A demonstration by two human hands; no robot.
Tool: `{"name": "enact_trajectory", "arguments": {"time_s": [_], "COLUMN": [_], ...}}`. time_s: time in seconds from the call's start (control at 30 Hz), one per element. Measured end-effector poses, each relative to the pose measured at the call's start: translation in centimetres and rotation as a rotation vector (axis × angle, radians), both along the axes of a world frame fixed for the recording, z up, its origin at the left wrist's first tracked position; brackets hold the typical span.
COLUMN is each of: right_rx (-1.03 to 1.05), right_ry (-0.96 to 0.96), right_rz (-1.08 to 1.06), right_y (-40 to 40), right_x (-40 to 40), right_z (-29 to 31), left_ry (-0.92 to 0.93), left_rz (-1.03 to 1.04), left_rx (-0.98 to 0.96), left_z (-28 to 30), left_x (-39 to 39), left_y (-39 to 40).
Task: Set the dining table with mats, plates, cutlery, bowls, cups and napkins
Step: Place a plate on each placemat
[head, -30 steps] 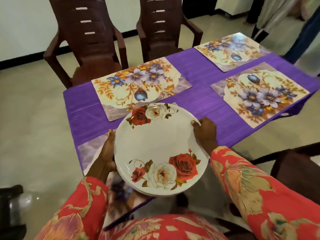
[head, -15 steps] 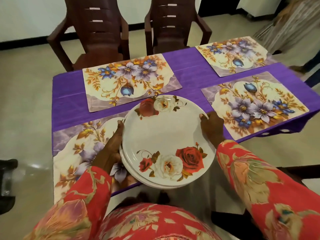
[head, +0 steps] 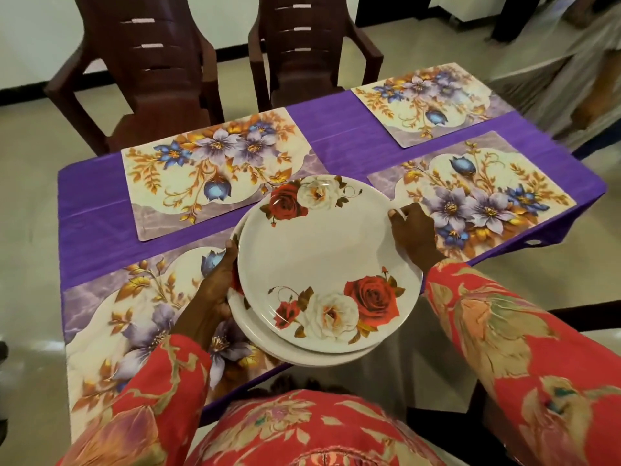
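I hold a stack of white plates printed with red and white roses above the near edge of the table. My left hand grips the left rim of the stack. My right hand grips the right rim of the top plate, which sits shifted to the right of the plates below. Several floral mats lie on the purple tablecloth: near left mat, far left mat, near right mat, far right mat. The plates hide part of the near left mat.
Two dark brown plastic chairs stand at the table's far side. Another dark chair is at my right. A person in light clothing stands past the far right corner.
The plate stack has come further over the table. The top plate now sits shifted to the right on the stack. The whole near left mat has come into view.
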State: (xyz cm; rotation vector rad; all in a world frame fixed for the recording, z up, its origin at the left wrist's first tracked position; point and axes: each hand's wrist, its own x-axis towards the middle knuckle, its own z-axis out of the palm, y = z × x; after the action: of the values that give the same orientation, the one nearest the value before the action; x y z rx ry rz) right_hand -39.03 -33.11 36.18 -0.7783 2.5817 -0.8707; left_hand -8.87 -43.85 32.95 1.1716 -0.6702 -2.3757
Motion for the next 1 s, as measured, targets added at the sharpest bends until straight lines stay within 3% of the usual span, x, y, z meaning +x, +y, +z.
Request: {"name": "enact_trajectory", "arguments": {"time_s": [0.33,0.63,0.7,0.77,0.8,0.87,0.97,1.0], "right_rx": [0.081,0.065,0.046,0.033,0.026,0.035,0.044,0.045], "right_ry": [0.070,0.048,0.042,0.045,0.043,0.021,0.007,0.004], "right_rz": [0.052,0.221,0.229,0.233,0.226,0.181,0.102,0.079], "right_y": [-3.3,-5.3,-5.1,-4.4,-3.9,-2.8,-0.8,0.0], "right_x": [-4.3,-14.2,-17.2,-20.0,-21.2,-24.1,-28.5,-29.7], "right_z": [-0.4,0.3,0.5,0.6,0.6,0.7,0.2,0.1], "left_ry": [-0.004,-0.008,0.072,0.274,0.428,0.563,0.482,0.341], "left_rz": [0.098,0.272,0.198,0.174,0.100,-0.066,0.003,0.068], "left_rx": [-0.041,-0.079,-0.070,-0.207,-0.209,-0.097,-0.012,-0.034], "left_z": [-0.6,-2.3,-2.4,-3.9,-4.9,-7.3,-6.8,-7.4], "left_x": [-3.4,-11.2,-12.4,-12.4,-12.3,-12.1,-12.5,-12.1], "left_y": [-0.5,1.5,2.2,2.0,1.8,1.7,3.0,3.7]}}
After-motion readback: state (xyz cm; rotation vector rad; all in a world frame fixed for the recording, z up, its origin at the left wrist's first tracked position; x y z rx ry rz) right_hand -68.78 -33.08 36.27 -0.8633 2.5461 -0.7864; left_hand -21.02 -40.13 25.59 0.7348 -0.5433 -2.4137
